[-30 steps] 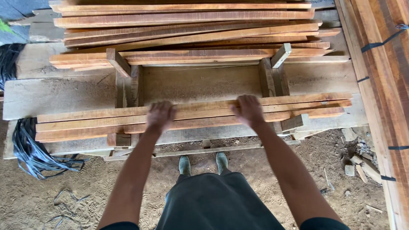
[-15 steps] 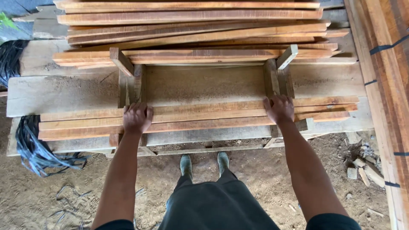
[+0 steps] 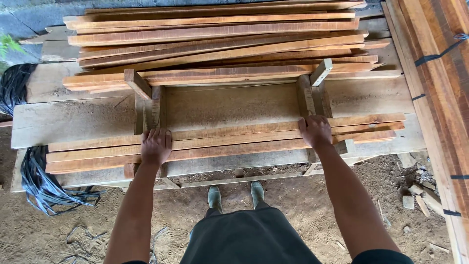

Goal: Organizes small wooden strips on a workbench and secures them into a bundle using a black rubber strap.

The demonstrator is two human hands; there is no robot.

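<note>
A small bundle of long reddish wooden slats [image 3: 234, 139] lies across two short wooden cross blocks on a low stack of wide planks. My left hand [image 3: 156, 145] rests palm down on the bundle's left part, fingers curled over the slats' far edge. On the right part sits my right hand [image 3: 316, 131], gripping the same slats in the same way. Both arms reach straight forward from my body.
A larger pile of similar slats [image 3: 220, 41] lies behind. Wide grey planks [image 3: 224, 105] lie underneath. Strapped timber [image 3: 439, 73] runs along the right. Black plastic strapping [image 3: 41, 181] lies heaped at the left on the sawdust ground. My boots [image 3: 234, 195] stand at the stack's front edge.
Both hands slid apart along the slat bundle, from near its middle out toward the cross blocks, and settled there. The view has tilted slightly.
</note>
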